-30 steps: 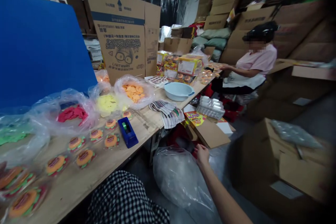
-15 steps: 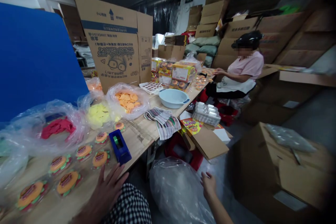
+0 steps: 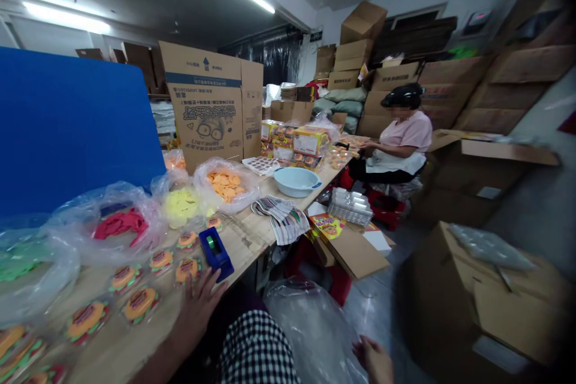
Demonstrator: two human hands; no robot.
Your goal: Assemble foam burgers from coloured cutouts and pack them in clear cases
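Note:
My left hand point(image 3: 200, 306) rests flat with fingers spread on the wooden table's point(image 3: 245, 234) near edge, just below a blue tape dispenser point(image 3: 216, 254) and beside a packed burger-shaped candy point(image 3: 188, 270). It holds nothing. Low on the right, my right hand point(image 3: 375, 358) hangs with loosely curled fingers by the side of a large clear plastic bag point(image 3: 310, 327); nothing shows in its grasp. Several more burger candies in clear packs lie across the table to the left, among them one nearby point(image 3: 140, 305).
Open bags hold red point(image 3: 120, 227), yellow point(image 3: 180, 205) and orange pieces point(image 3: 225, 185). Behind them stand a big carton point(image 3: 211, 108) and a light-blue basin point(image 3: 297, 183). A striped cloth point(image 3: 283, 219) overhangs the edge. A co-worker point(image 3: 405, 138) sits farther along; a carton point(image 3: 445, 306) stands right.
The view has tilted up and shifted left, so the table sits lower and farther right. My right hand is lower in view, while my left stays on the table edge.

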